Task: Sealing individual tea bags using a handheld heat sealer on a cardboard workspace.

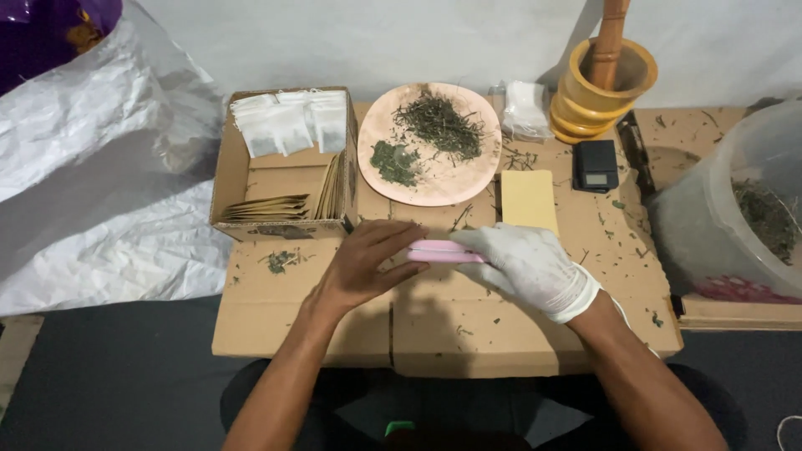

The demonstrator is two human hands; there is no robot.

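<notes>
Seen from the head camera, your two hands meet at the middle of a flattened cardboard sheet [434, 326] that serves as the worktop. Between them lies a slim pink bar-shaped tool [443, 251], perhaps a small sealer, its long axis running left to right across your body. Your bare left hand [363, 267] comes in from the left, fingers extended and pressed flat against the tool's left end, not curled around it. Your gloved right hand [526, 267], in a white glove, covers the tool's right end and closes over it from above; how tightly it grips is hard to tell, since the glove hides the fingertips. Both hands are equally near the tool. Both forearms angle inward from the lower corners. Just beyond the right hand lies a yellow-tan paper pouch [529, 199]. Farther back sit a pink plate of dried herbs [430, 144], an open cardboard box [284, 167] with white sachets and brown envelopes, a small black scale [595, 165] and a yellow mortar with wooden pestle [603, 83].
</notes>
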